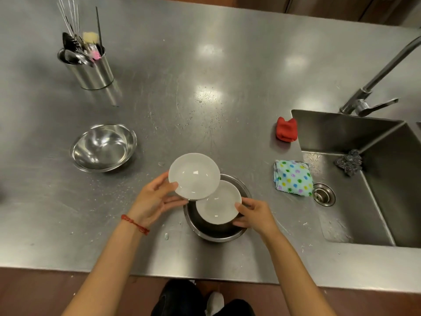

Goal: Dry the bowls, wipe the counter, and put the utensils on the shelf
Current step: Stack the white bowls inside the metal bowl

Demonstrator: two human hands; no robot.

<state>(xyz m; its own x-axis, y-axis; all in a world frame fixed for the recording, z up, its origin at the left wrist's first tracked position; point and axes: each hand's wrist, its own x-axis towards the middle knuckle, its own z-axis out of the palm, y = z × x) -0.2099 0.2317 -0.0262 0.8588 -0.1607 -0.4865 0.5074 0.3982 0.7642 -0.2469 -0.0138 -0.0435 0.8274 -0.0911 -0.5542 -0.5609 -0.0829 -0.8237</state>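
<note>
So right now your left hand [157,198] has the upper white bowl [194,176] pinched at its rim, thumb on top and fingers [175,200] curled underneath, lifted clear and tilted a bit. Your right hand [255,214] is closed on the edge of the second white bowl [218,202], which sits tipped inside the steel bowl [216,231] near the front of the desk [227,65]. The two white bowls overlap from this angle; can't tell if they're actually touching.

Stuff I'd watch out for:

- There are water drops all over the desk and the bowls look wet, so a rim-only pinch could slip. Glazed bowl plus steel below means a chip or a loud clang.
- Both hands are full and neither has a cloth. The dotted cloth [292,177] is off to your right by the sink [376,179], the red cloth [286,129] behind it. You'll have to set one bowl down first, and parking it on a wet patch kind of defeats the drying.
- The other steel bowl [103,148] and the utensil holder [90,67] are well off to the left, so no bump risk there yet.
</note>
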